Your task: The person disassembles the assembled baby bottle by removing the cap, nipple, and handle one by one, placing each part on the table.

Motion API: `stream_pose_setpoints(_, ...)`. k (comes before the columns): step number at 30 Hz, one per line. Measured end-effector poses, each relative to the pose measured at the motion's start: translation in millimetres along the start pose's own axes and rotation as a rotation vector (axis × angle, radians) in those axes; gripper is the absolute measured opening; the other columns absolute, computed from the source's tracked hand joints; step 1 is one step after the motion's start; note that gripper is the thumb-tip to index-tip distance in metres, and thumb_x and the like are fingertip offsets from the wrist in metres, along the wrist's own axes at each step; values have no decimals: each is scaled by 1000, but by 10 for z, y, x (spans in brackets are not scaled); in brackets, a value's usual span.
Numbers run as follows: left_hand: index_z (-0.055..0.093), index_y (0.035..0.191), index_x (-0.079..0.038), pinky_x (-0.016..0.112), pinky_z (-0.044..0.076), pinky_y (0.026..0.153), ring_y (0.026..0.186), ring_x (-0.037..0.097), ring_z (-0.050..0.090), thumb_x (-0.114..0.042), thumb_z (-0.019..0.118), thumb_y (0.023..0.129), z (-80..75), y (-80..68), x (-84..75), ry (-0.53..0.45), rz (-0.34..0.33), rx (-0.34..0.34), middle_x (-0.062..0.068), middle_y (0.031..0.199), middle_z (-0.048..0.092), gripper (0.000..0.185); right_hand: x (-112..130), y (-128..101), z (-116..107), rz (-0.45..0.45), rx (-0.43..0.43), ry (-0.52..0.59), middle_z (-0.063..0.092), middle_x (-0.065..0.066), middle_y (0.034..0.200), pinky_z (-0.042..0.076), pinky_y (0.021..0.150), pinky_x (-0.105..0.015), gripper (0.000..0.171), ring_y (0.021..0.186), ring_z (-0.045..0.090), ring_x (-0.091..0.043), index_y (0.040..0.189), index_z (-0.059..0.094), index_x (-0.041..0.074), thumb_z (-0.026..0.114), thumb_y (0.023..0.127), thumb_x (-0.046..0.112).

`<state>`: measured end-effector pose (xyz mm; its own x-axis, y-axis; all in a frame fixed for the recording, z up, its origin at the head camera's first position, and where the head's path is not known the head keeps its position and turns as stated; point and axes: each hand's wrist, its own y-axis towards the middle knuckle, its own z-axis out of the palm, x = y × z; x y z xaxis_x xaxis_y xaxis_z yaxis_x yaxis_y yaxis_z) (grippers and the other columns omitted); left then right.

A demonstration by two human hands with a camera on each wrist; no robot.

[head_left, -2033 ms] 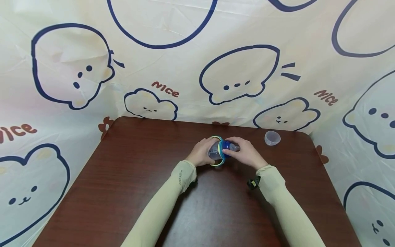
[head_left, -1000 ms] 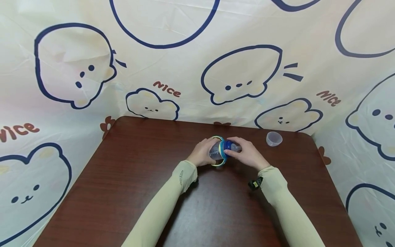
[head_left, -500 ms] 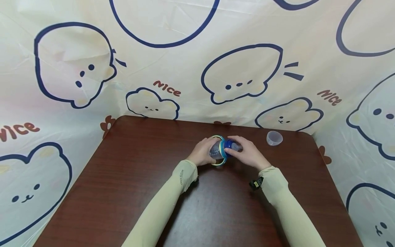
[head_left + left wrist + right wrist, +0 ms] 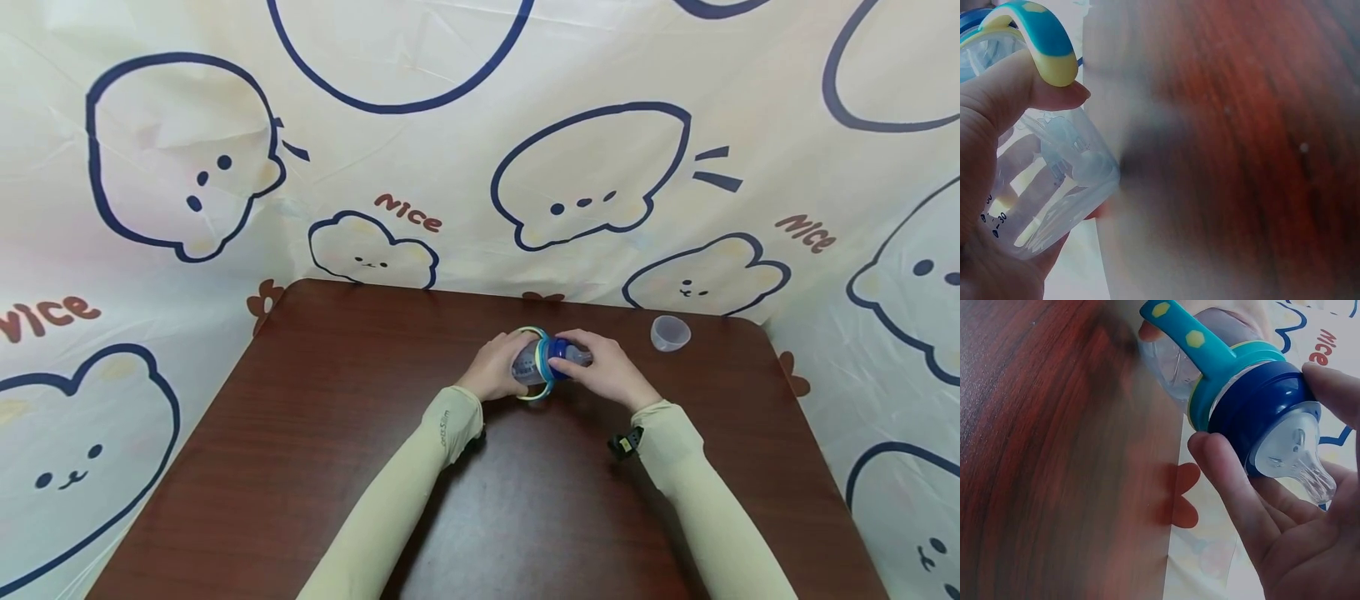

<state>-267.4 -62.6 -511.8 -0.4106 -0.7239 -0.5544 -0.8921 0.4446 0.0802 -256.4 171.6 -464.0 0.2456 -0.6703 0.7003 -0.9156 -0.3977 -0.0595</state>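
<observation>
Above the middle of the brown table (image 4: 315, 467), we see the baby bottle (image 4: 531, 367) lying sideways between both hands. Our left hand (image 4: 495, 369) wraps its clear body; our right hand (image 4: 607, 372) pinches the dark blue collar (image 4: 1259, 409). Only the right wrist view shows the clear teat (image 4: 1297, 456). A small clear cap (image 4: 670, 332) sits well apart.

Left hand (image 4: 493, 369) and right hand (image 4: 611, 372) together mid-table, fingers curled (both gripping), forearms converging.

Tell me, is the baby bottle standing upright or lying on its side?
On its side: the baby bottle is held level between the left hand and right hand, teat pointing sideways.
</observation>
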Motion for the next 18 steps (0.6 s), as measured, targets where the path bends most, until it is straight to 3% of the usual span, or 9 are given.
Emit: stream_pose_setpoints(18, 51, 146, -19, 49, 48, 104, 119, 25, 54, -20, 97, 68, -6, -4, -8, -33, -15, 0, 2, 137, 62, 90, -28, -38, -36, -35, 4, 7, 59, -9, 144, 52, 104, -56, 59, 127, 59, -34, 146, 56, 21, 74, 95, 44)
